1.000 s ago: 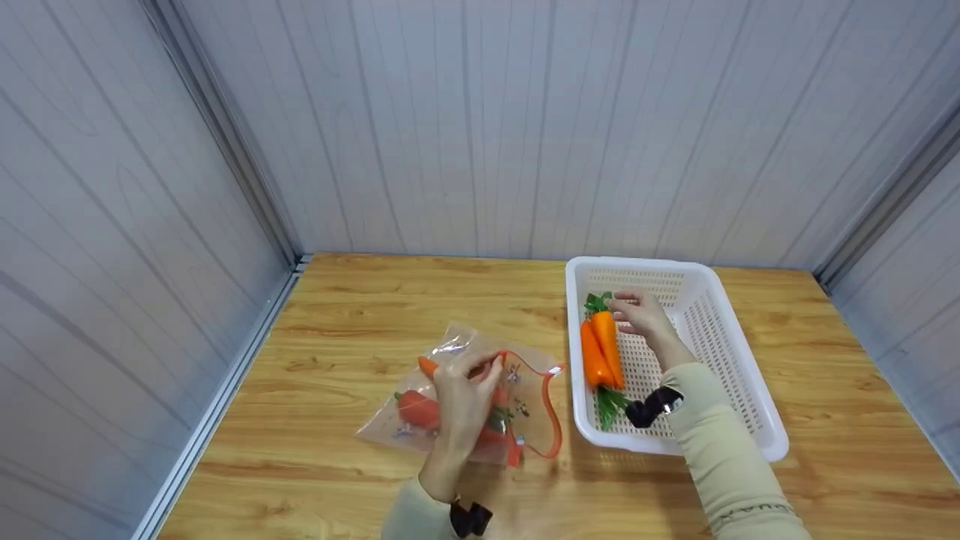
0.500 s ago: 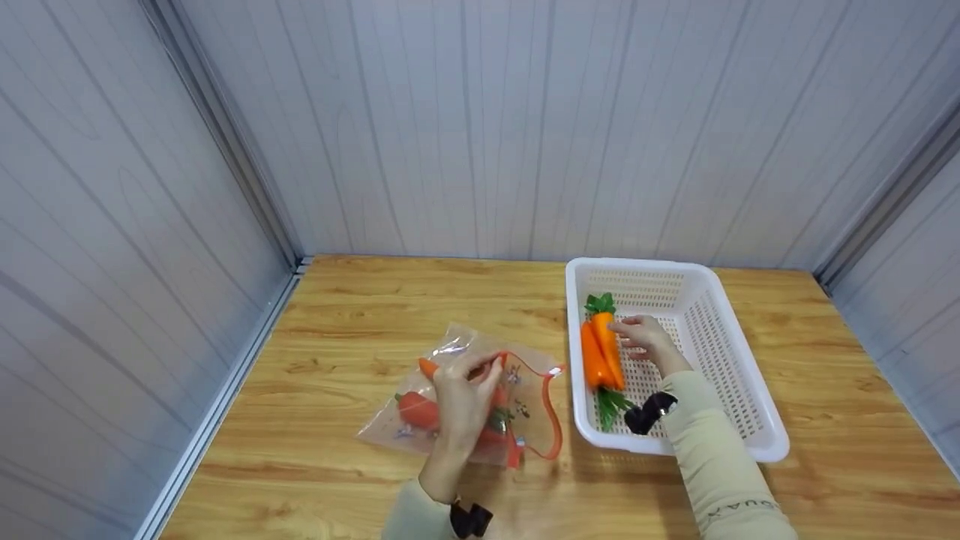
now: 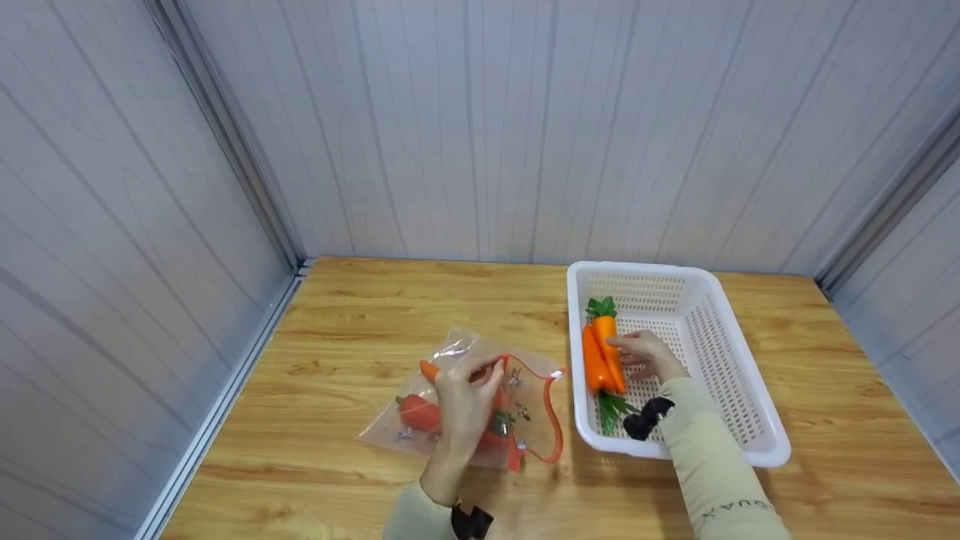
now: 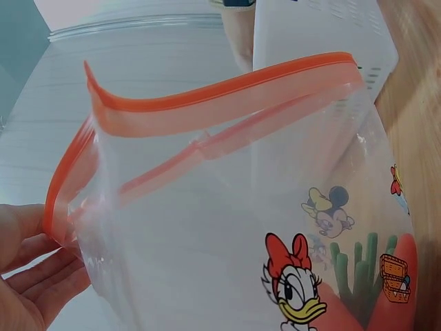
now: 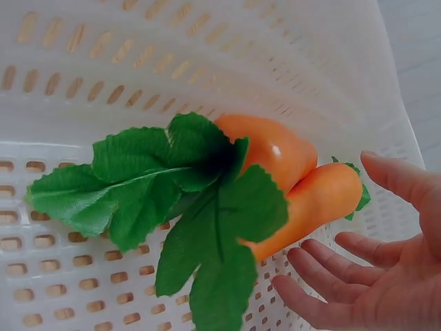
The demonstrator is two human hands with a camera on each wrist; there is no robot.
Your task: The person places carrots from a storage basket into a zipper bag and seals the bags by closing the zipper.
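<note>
My left hand [image 3: 463,397] pinches the orange zip edge of a clear printed zip bag [image 4: 207,269], whose mouth gapes in the left wrist view. Through the film show a red pepper-like vegetable [image 3: 420,413], an orange carrot tip [image 3: 429,370] and green stalks [image 4: 372,262]. My right hand [image 3: 651,354] reaches into a white plastic basket [image 3: 739,360], its fingers spread and slightly bent. Two carrots lie there side by side, leaves at opposite ends. The hand is beside the right-hand carrot [image 3: 604,330], fingertips close along its side; the other carrot [image 3: 595,364] lies against the basket wall.
The bag lies on a wood-grain table [image 3: 337,315], just left of the basket. Pale panel walls [image 3: 480,135] rise behind and at both sides. Green carrot leaves [image 5: 207,227] spread over the slotted basket floor. A black wrist camera [image 3: 646,420] sits on the right wrist.
My right hand has come down from the leafy top of the right-hand carrot to beside its upper part. The left hand keeps its hold on the bag.
</note>
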